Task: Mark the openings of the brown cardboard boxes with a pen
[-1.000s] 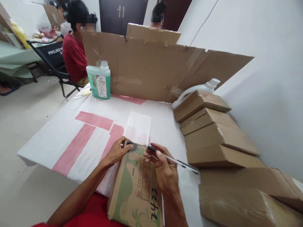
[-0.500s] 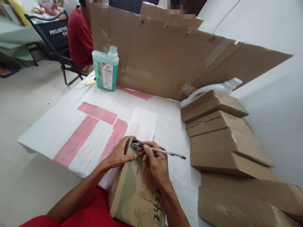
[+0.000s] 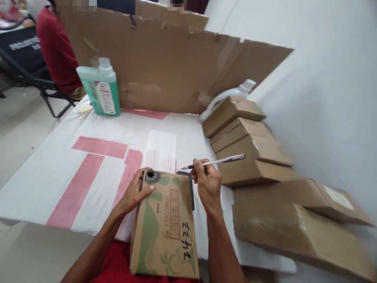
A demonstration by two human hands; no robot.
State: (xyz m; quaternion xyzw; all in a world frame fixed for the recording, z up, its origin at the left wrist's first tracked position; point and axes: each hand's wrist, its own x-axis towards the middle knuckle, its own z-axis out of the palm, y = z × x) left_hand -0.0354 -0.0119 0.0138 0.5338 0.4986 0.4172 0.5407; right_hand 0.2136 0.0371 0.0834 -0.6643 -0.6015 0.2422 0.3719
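A printed cardboard box [image 3: 163, 224] with green shapes, the word COCONUT and handwritten 2422 rests at the table's near edge. A dark round hole with a smudged black ring shows in its top left corner. My left hand [image 3: 137, 190] grips that corner, thumb on the top face and fingers down the side. In my right hand [image 3: 207, 182] is a slim pen [image 3: 225, 159], pinched in the fingers to the right of the box, its dark tip pointing left and apart from the box. A dark flat object [image 3: 192, 192] sticks out beside the box's right edge, partly hidden.
Several brown cartons [image 3: 235, 149] line the table's right side by the wall. A green liquid bottle [image 3: 103, 90] stands at the back left before an upright cardboard sheet [image 3: 165, 70]. A white bottle [image 3: 232, 94] lies behind the cartons. A person in red [image 3: 55, 51] sits beyond.
My right hand has lifted the pen away from the box's hole and moved right. The hole is uncovered now. The view has shifted, and the dark flat object shows more.
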